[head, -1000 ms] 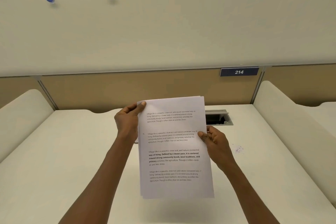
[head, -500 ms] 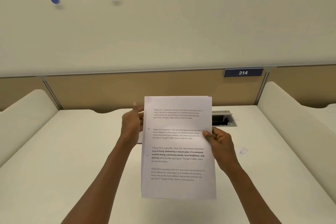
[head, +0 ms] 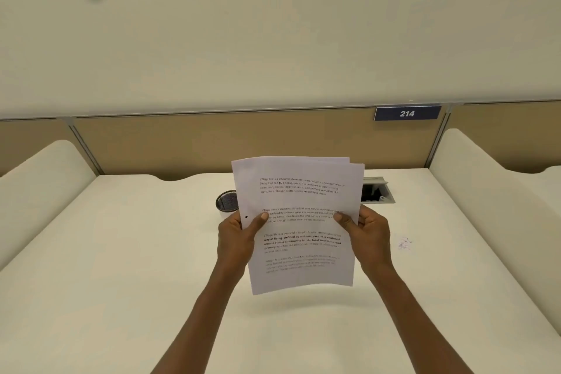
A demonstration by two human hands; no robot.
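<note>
A thin stack of white printed sheets (head: 299,197) is held upright above the white desk (head: 121,252). The sheets are slightly fanned at the top right corner. My left hand (head: 236,240) pinches the stack's left edge, thumb on the front page. At the right edge my right hand (head: 368,235) grips it the same way, thumb in front and fingers behind. The lower edge of the stack hangs free above the desk.
A round black mesh cup (head: 227,200) stands on the desk behind the sheets' left side. A grey cable hatch (head: 378,190) is set in the desk at the back right. Ink scribbles (head: 405,243) mark the desk. Padded dividers (head: 485,191) flank the desk; a "214" sign (head: 407,113) hangs on the back panel.
My left hand left the upper left corner, hovered behind the sheets, and now pinches the left edge lower down. The stack has tilted, fanned slightly, and its lower edge sits higher.
</note>
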